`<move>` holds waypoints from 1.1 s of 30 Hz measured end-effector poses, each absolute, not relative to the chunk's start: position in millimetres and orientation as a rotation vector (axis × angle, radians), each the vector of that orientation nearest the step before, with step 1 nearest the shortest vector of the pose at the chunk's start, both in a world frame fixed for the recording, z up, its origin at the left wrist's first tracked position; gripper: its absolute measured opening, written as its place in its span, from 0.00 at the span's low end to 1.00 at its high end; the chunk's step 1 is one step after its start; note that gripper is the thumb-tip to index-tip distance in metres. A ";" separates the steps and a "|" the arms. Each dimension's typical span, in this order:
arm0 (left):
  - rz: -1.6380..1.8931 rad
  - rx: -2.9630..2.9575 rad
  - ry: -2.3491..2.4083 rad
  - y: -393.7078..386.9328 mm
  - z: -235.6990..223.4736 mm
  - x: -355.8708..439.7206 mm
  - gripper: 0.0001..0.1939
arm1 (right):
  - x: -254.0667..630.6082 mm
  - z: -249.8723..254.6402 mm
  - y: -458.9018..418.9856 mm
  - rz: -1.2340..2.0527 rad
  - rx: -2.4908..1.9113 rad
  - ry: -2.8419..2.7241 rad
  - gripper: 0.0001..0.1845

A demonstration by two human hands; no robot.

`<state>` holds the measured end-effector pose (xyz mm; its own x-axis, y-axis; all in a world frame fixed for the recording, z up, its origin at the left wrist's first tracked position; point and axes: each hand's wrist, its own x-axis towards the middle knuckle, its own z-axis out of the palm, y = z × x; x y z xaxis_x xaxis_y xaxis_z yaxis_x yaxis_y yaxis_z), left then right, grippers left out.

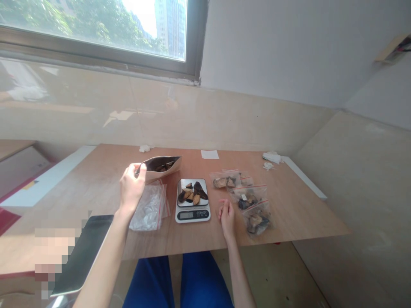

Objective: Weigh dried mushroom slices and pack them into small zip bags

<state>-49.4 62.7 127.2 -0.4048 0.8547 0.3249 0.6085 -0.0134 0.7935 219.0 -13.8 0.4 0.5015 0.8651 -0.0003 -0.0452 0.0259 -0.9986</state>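
Observation:
At the left, my left hand (132, 182) pinches the edge of a brown paper pouch (160, 173). The pouch gapes, with dark dried pieces showing inside. Right of it stands a white digital kitchen scale (193, 216) bearing several brown and black dried slices (193, 194); its display is too faint to read. My right hand (227, 216) rests on the table between the scale and the filled bags, its fingers loosely bent and apart, with nothing visible in them. Nearest to it lies a clear zip bag (257, 219) of similar dried pieces.
A stack of clear zip bags (147, 214) lies below the pouch. More filled zip bags (226, 180) lie right of the scale. A white paper slip (209, 154) and crumpled tissues (272, 158) lie farther back. A dark tablet-like device (85, 248) sits at the left.

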 end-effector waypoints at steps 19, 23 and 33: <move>1.375 1.535 2.009 62.7 125.3 -47.3 0.15 | 196.8 12.4 -20.3 0.605 -1.295 -1.313 0.12; 1.364 1.542 2.012 62.8 125.5 -47.7 0.16 | 189.8 20.3 -6.7 0.352 -1.387 -1.575 0.14; 1.367 1.541 2.002 62.2 125.1 -48.8 0.16 | 197.8 4.7 -2.0 0.376 -1.350 -1.523 0.18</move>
